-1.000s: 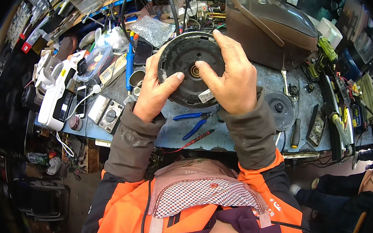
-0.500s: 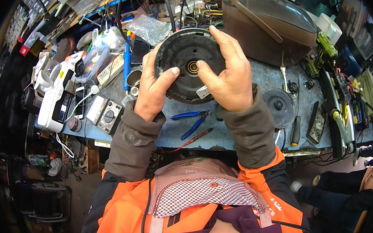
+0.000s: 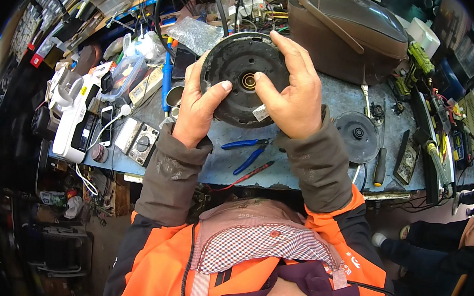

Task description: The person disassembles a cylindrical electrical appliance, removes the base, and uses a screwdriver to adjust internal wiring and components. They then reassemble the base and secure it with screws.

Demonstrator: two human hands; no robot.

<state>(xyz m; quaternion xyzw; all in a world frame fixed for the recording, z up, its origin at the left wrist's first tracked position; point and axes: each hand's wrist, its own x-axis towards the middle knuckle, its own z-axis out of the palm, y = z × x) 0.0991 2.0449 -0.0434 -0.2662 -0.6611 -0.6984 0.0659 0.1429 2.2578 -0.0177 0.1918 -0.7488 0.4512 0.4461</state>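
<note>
Between both hands, raised over the bench, is a round black kettle base (image 3: 241,105) with concentric brass-coloured rings in the socket at its centre and a small pale label near its lower edge. My left hand (image 3: 198,107) grips its left side, thumb lying on the face and the other fingers mostly hidden behind the rim. On the right side my right hand (image 3: 294,93) is wrapped round it, its thumb tip by the ring socket. Beneath the held base lie blue-handled pliers (image 3: 250,156) and a red test probe (image 3: 254,172), both apart from my hands.
To the right lie a dark translucent disc (image 3: 358,138) with a central post and a screwdriver (image 3: 380,167). A brown lidded appliance (image 3: 344,41) with a handle stands behind. A multimeter (image 3: 143,143), a phone (image 3: 105,125) and a white device (image 3: 74,126) sit left. Another person's legs (image 3: 428,240) show at right.
The view has shifted slightly, so the bench things sit a little further right and higher. Both hands still hold the base in nearly the same grip, with the right thumb still by the socket.
</note>
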